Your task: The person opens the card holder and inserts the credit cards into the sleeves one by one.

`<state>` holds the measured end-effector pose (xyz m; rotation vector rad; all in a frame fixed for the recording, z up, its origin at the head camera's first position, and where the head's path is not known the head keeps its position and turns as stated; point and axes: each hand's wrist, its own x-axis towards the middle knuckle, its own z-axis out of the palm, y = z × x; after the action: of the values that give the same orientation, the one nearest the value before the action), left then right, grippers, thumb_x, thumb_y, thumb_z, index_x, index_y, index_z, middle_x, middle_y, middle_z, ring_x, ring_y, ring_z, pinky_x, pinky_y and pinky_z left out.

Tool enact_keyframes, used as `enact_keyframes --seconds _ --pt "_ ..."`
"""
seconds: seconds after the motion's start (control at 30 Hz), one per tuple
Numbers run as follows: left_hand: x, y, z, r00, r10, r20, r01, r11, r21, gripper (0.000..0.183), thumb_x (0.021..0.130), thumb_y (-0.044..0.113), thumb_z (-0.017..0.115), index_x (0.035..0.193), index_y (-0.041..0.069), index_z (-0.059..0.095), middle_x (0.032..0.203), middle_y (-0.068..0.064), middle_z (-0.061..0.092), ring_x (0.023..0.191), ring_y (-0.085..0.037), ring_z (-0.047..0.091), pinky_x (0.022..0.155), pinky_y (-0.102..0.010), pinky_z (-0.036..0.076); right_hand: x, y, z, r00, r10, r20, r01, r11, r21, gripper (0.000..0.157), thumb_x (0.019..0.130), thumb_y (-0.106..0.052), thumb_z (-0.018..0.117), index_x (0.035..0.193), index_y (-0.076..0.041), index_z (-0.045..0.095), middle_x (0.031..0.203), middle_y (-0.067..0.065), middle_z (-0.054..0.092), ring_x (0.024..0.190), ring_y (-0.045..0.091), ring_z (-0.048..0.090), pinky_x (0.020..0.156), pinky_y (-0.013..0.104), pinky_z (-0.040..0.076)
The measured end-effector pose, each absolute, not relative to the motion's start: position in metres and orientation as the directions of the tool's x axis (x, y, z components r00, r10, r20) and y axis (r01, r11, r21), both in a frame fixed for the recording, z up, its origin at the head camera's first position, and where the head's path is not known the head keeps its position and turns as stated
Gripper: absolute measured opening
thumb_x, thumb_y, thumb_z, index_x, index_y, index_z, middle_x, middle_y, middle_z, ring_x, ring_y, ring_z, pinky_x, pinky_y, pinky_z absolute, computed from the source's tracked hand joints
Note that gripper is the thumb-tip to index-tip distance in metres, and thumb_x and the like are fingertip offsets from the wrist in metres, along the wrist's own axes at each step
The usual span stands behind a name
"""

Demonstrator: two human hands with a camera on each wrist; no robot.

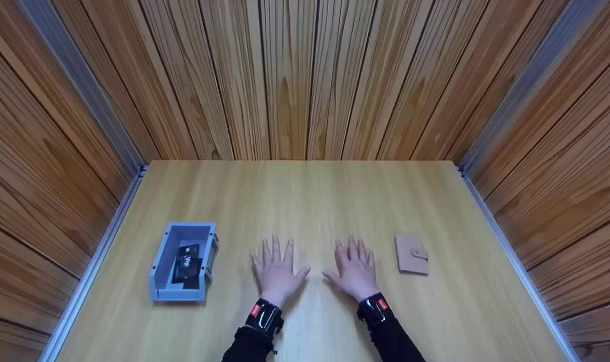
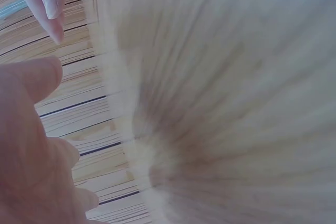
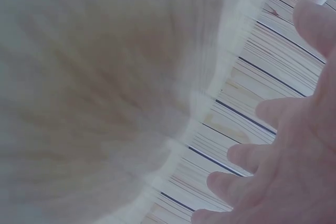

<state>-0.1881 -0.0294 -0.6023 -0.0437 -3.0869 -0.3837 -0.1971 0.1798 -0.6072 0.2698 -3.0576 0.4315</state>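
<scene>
My left hand (image 1: 277, 274) is held palm down over the middle of the table, fingers spread, with nothing in it. To its right, my right hand (image 1: 356, 271) has the same pose, also holding nothing; the two thumbs point toward each other with a gap between. A blue-grey plastic bin (image 1: 156, 281) stands to the left of the left hand. Inside it lie dark cards, the upper black card (image 1: 186, 264) printed with "VIP". Right of the right hand lies a closed pinkish card wallet (image 1: 411, 255) with a snap strap on its right side.
The light wooden table (image 1: 305, 196) is enclosed by wood-plank walls (image 1: 289, 80) at the back and both sides. Metal rails (image 1: 516, 261) run along the table's left and right edges. Each wrist wears a black strap (image 1: 265, 317) with a red label.
</scene>
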Motion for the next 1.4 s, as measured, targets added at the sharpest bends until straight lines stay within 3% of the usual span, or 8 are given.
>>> enact_keyframes --seconds 0.3,0.57,0.9,1.2,1.4 --pt "-0.187 -0.019 -0.597 -1.000 0.018 0.023 0.024 0.962 0.271 0.086 0.087 0.070 0.053 0.156 0.024 0.030 0.162 -0.018 0.013 0.146 -0.045 0.009 0.110 -0.070 0.005 -0.193 0.185 -0.599 -0.984 -0.157 0.078 -0.174 0.938 -0.301 0.089 0.084 -0.059 0.067 0.153 -0.011 0.037 0.158 0.027 0.020 0.144 0.049 0.015 0.111 0.067 0.012" --pt "-0.187 0.013 -0.591 -0.998 0.064 -0.005 0.056 0.899 0.434 0.081 0.092 0.060 0.055 0.156 0.018 0.029 0.162 -0.021 0.012 0.146 -0.045 0.011 0.112 -0.065 0.011 -0.190 0.209 -0.594 -0.986 -0.115 0.124 -0.150 0.936 -0.320 0.086 0.084 -0.051 0.071 0.151 -0.008 0.038 0.157 0.026 0.024 0.143 0.048 0.020 0.111 0.066 0.014" --pt "-0.187 0.056 -0.596 -0.985 0.153 0.076 0.169 0.815 0.555 0.077 0.093 0.046 0.063 0.151 0.004 0.035 0.155 -0.026 0.027 0.142 -0.042 0.028 0.113 -0.056 0.024 -0.186 0.252 -0.592 -0.971 -0.071 0.229 -0.144 0.936 -0.322 0.080 0.084 -0.041 0.075 0.146 -0.001 0.043 0.146 0.030 0.041 0.133 0.050 0.037 0.108 0.065 0.022" --pt "-0.190 0.089 -0.595 -0.978 0.168 0.124 0.208 0.716 0.667 0.065 0.093 0.031 0.066 0.144 -0.004 0.043 0.148 -0.025 0.041 0.136 -0.037 0.040 0.110 -0.048 0.033 -0.187 0.288 -0.593 -0.968 0.025 0.250 -0.074 0.923 -0.378 0.073 0.086 -0.032 0.074 0.141 0.006 0.045 0.138 0.033 0.047 0.127 0.049 0.042 0.107 0.062 0.026" --pt "-0.194 0.107 -0.597 -0.979 0.153 0.138 0.205 0.657 0.725 0.055 0.093 0.021 0.067 0.138 -0.007 0.050 0.141 -0.024 0.049 0.130 -0.036 0.048 0.107 -0.045 0.037 -0.188 0.306 -0.596 -0.955 0.062 0.290 -0.052 0.928 -0.369 0.062 0.087 -0.028 0.073 0.128 0.013 0.052 0.128 0.034 0.053 0.120 0.050 0.048 0.104 0.059 0.032"
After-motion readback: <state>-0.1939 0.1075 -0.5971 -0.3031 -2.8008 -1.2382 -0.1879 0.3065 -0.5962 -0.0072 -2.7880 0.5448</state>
